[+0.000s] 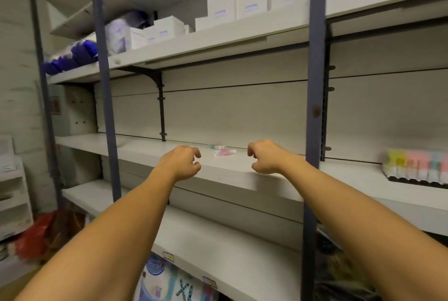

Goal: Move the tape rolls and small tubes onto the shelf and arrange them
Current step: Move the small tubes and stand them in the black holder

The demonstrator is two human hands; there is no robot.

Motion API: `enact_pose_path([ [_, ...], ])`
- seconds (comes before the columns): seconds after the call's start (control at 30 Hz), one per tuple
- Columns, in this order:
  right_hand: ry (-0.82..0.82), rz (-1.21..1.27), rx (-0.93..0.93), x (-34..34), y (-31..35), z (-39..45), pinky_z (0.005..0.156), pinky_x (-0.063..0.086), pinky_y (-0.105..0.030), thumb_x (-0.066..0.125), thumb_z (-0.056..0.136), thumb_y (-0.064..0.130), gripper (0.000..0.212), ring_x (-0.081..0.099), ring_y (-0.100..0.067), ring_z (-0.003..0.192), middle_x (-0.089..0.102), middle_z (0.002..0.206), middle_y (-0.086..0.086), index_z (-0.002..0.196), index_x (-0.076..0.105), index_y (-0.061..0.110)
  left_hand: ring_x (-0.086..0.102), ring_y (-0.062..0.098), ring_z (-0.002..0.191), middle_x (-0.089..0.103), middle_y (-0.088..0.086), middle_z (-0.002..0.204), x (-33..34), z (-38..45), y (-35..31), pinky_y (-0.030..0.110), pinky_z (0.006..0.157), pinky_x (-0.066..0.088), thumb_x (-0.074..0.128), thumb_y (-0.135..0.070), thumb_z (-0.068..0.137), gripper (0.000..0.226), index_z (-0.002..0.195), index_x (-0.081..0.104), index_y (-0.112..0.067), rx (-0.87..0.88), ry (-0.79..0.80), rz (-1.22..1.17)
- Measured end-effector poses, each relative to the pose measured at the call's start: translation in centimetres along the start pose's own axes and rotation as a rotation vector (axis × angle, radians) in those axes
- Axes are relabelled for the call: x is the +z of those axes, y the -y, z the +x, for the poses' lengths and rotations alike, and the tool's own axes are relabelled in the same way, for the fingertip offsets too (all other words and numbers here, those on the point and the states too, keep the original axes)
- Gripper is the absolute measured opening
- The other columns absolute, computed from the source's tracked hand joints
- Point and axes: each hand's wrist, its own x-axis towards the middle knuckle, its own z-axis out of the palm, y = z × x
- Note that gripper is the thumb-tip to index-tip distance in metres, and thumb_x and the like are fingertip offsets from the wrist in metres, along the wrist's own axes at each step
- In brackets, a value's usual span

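Two or three small tubes [224,151], pink and pale green with white caps, lie on the grey middle shelf [242,170] near its back. My left hand [181,161] hovers over the shelf's front edge, just left of the tubes, fingers loosely curled and holding nothing. My right hand [265,156] hovers to the right of the tubes, fingers also loosely curled and empty. Neither hand touches the tubes. No tape rolls are visible.
A blue upright post [315,107] stands right of my right hand. A black tray of pastel tubes [417,165] sits on the shelf section to the right. White boxes [242,5] fill the shelf above. Packaged goods sit below the lower shelf [218,247].
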Motion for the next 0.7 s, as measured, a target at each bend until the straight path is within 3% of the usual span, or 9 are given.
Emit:
enact_pose_path([
  [0.4, -0.003, -0.006, 0.112, 5.3, 1.6, 9.3, 0.086, 0.055, -0.042, 0.053, 0.080, 0.008, 0.038, 0.059, -0.026, 0.099, 0.060, 0.112, -0.008, 0.116, 0.059, 0.014, 0.060, 0.021, 0.108, 0.063, 0.001, 0.127, 5.3, 7.0, 8.3, 0.039, 0.091, 0.053, 0.052, -0.029, 0.095, 0.038, 0.133, 0.058, -0.024, 0.036, 0.027, -0.075],
  [0.7, -0.065, 0.023, 0.154, 8.5, -0.6, 18.1, 0.083, 0.054, -0.041, 0.054, 0.076, 0.005, 0.040, 0.059, -0.029, 0.100, 0.063, 0.110, -0.008, 0.115, 0.059, 0.014, 0.059, 0.020, 0.109, 0.065, -0.001, 0.121, 8.6, 16.9, 11.9, 0.038, 0.091, 0.053, 0.054, -0.025, 0.091, 0.039, 0.128, 0.061, -0.024, 0.122, 0.097, -0.043],
])
